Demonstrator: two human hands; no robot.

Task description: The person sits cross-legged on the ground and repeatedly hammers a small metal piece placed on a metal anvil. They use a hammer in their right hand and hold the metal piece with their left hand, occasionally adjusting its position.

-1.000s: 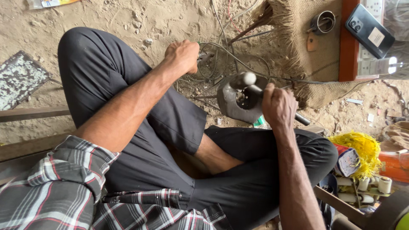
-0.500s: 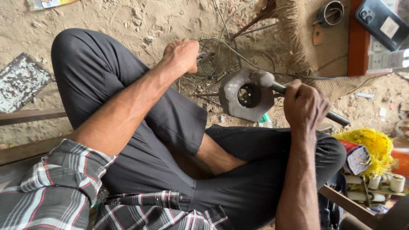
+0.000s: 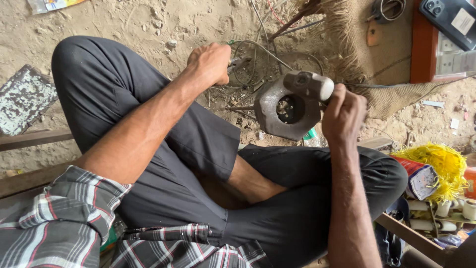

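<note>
I sit cross-legged on sandy ground. My right hand (image 3: pixel 343 113) grips the handle of a hammer, whose grey head (image 3: pixel 310 84) is just above the rim of a round grey metal housing (image 3: pixel 277 116) with a dark hole in its middle. The housing stands on the ground in front of my legs. My left hand (image 3: pixel 212 62) is closed on a small plier-like metal tool (image 3: pixel 240 63) beside a tangle of wires (image 3: pixel 258 52), left of the housing.
A phone (image 3: pixel 451 17) lies on a red box at top right, on a woven mat (image 3: pixel 367 64). A yellow fibre bundle (image 3: pixel 441 164) and tape rolls (image 3: pixel 468 208) sit at right. A patterned tile (image 3: pixel 25 99) and a wooden plank (image 3: pixel 29 139) lie at left.
My right hand has swung the hammer: its head was over the housing's hole, then off to the right, and is now raised above the rim. My left hand stayed put.
</note>
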